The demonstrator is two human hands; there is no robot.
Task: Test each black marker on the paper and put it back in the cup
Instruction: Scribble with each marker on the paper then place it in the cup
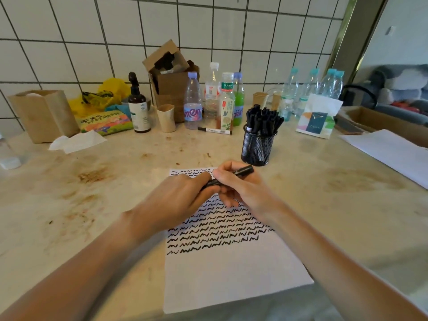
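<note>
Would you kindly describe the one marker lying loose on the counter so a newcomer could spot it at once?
Start at the white tiled wall and drop to the row of clear plastic bottles at its foot. Just in front of them, left of the black mesh cup, lies a white-barrelled marker with black ends. It alone lies flat on the counter; the others stand in the cup.

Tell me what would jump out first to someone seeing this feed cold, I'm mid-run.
Front and centre, the left hand and right hand grip one black marker together above the sheet of paper, whose upper half is packed with rows of black squiggles. Just behind, to the right, a black mesh cup bristles with more black markers. Behind that, bottles line the tiled wall.
</note>
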